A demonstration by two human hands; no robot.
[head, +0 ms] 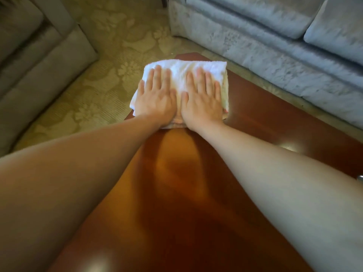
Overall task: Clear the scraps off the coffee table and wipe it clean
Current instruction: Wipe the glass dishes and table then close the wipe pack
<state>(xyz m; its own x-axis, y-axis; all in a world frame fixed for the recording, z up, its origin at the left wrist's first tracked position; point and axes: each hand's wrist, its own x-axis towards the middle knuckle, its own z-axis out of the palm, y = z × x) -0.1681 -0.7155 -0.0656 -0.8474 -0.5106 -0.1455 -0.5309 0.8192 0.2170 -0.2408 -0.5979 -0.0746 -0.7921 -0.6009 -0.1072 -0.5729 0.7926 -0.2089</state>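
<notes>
White towel (182, 68) is pressed flat at the 12 o'clock end of the coffee table (255, 118), pinned by the left hand (155, 100) on its 9 o'clock half and the right hand (202, 102) at 3 o'clock, fingers laid straight, nothing gripped.

Warm, dim indoor light. The glossy reddish-brown wooden coffee table (255, 118) shows 2 soft glare patches, at its near-left and right edges, and a dark shadow between the arms. The right forearm (284, 193) is lit paler than the left forearm (59, 183). Everything is slightly soft; wide-angle stretch enlarges the bottom corners.
</notes>
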